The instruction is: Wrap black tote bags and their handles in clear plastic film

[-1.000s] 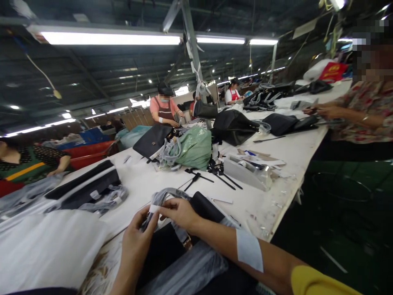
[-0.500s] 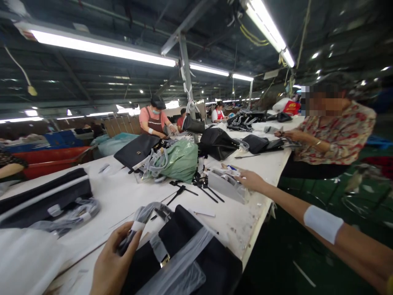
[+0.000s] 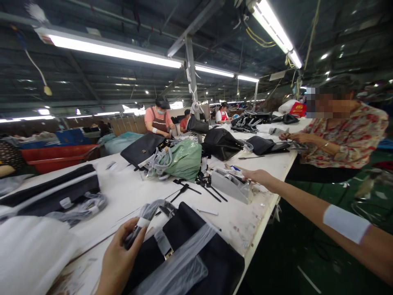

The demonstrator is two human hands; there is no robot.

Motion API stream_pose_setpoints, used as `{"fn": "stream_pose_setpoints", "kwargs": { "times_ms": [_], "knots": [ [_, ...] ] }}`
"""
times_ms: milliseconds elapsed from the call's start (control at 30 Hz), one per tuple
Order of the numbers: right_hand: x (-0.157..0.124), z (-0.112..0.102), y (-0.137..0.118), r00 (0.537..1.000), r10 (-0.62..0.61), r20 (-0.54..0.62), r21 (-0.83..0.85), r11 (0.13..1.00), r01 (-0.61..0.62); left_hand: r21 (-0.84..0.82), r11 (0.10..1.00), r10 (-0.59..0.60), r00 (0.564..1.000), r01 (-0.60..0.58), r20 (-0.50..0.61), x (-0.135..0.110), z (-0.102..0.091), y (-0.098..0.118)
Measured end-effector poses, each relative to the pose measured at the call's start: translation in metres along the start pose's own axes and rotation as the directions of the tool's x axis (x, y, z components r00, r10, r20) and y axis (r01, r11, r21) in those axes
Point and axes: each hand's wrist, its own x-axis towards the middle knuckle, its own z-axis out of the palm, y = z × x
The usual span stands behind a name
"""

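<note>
My left hand [image 3: 121,258] is closed around a plastic-wrapped strap [image 3: 144,219] with a white tape band, at the near edge of the white table [image 3: 129,192]. The strap belongs to a black bag [image 3: 196,246] partly covered in clear film, lying just in front of me. My right hand [image 3: 256,176] is stretched far out to the right and rests on a grey tape dispenser [image 3: 231,184] near the table's right edge. Its fingers lie over the dispenser's top; what they hold, if anything, is hidden. A white patch sits on that forearm.
Black zipper pulls [image 3: 199,186] lie mid-table beside a green plastic bag [image 3: 184,159] and black handbags [image 3: 221,143]. Black-and-white panels [image 3: 52,190] lie at left. A person in a floral shirt [image 3: 346,139] works at right; others work across the table. Red bins [image 3: 58,157] stand behind.
My right hand left the strap and reached out right to the tape dispenser. My left hand kept its hold on the wrapped strap. My head lifted and turned right.
</note>
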Motion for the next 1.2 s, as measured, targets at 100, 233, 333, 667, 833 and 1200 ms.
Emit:
{"fn": "stream_pose_setpoints", "kwargs": {
  "times_ms": [100, 233, 333, 667, 833, 1200],
  "knots": [
    [-0.017, -0.016, -0.001, 1.0, -0.003, -0.021, 0.093, 0.996, 0.005, 0.007, 1.0, 0.007, 1.0, -0.007, 0.004, 0.002, 0.0, 0.0],
    [-0.035, -0.029, 0.011, 0.991, 0.128, 0.024, 0.189, 0.973, -0.131, 0.005, 1.0, 0.019, 1.0, -0.019, 0.011, 0.002, 0.002, 0.0],
    [-0.043, -0.019, 0.031, 0.98, 0.197, 0.022, 0.173, 0.965, -0.197, 0.004, 1.0, 0.015, 1.0, -0.015, 0.001, 0.001, 0.003, 0.001],
    [-0.06, 0.021, 0.046, 0.975, 0.181, -0.13, 0.033, 0.983, -0.179, -0.044, 0.999, 0.032, 0.999, -0.032, -0.017, -0.002, 0.003, -0.001],
    [-0.099, 0.063, -0.019, 0.984, -0.15, -0.093, -0.144, 0.98, 0.136, -0.127, 0.985, 0.111, 0.993, -0.114, -0.033, -0.008, 0.006, 0.005],
    [-0.148, 0.259, -0.168, 0.656, -0.513, 0.554, 0.473, 0.842, 0.26, -0.218, 0.953, 0.188, 0.974, -0.213, -0.126, -0.014, 0.008, 0.01]
  ]
}}
